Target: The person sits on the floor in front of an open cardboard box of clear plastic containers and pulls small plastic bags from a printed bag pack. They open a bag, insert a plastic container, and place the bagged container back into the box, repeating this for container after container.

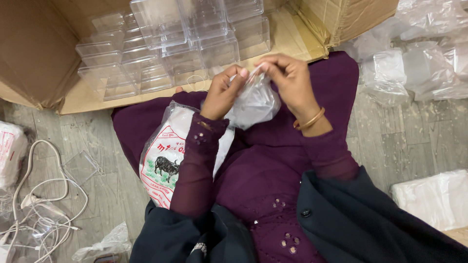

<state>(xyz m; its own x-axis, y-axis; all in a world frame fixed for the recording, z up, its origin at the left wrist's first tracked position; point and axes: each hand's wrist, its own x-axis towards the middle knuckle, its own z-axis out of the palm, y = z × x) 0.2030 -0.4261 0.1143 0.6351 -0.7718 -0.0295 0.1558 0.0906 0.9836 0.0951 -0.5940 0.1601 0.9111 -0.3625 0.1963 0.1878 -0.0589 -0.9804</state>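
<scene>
So you've got the small clear plastic bag (254, 103) pinched up over your lap, just this side of the cardboard box (58, 48). Left hand (222, 93) has its grip closed on the bag's top edge, right hand (287, 78) is pinching the same edge from the other side. Looks like mid-way on this one: clear containers (175, 53) are already stacked in the box, and a pile of bagged ones (419, 68) sits beyond the box's far corner.

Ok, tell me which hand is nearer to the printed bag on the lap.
Left. The left hand is just above the printed bag, its forearm crossing over the bag. The right hand sits further off, beyond the small clear bag both hands pinch.
</scene>
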